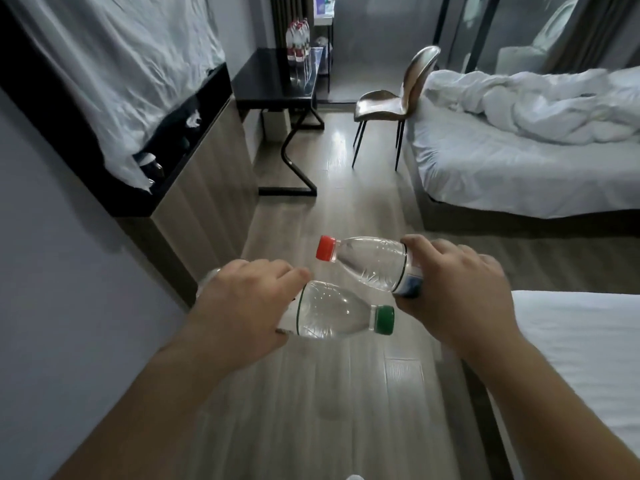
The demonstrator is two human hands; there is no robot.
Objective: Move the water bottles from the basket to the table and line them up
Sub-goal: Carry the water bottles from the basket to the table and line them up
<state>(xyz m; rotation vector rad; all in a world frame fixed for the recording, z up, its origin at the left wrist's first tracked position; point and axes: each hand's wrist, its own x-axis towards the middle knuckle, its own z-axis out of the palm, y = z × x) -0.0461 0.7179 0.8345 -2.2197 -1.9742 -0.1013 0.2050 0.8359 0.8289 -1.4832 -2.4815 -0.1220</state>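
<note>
While you hold one bottle per hand, both lie sideways: your left hand [242,299] has its fingers wrapped round the green-cap bottle [332,317], your right hand [457,289] has its fingers clamped on the red-cap bottle [367,261]. Careful, the bottles sit close and could knock and slip to the floor [346,202]. The bench [270,81] is far off at 11 o'clock, and the chair [391,98] at 1 o'clock could snag you. Count: two bottles in hand, one chair, and one cluster [298,39] on the bench, too small to count.

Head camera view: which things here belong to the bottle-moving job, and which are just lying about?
Job: clear green-capped plastic bottle in the left hand; clear red-capped plastic bottle in the right hand; glossy black table; group of red-capped bottles standing on it.
Lying about: bronze shell chair; bed with crumpled white duvet; wood-panelled cabinet with black top.
</note>
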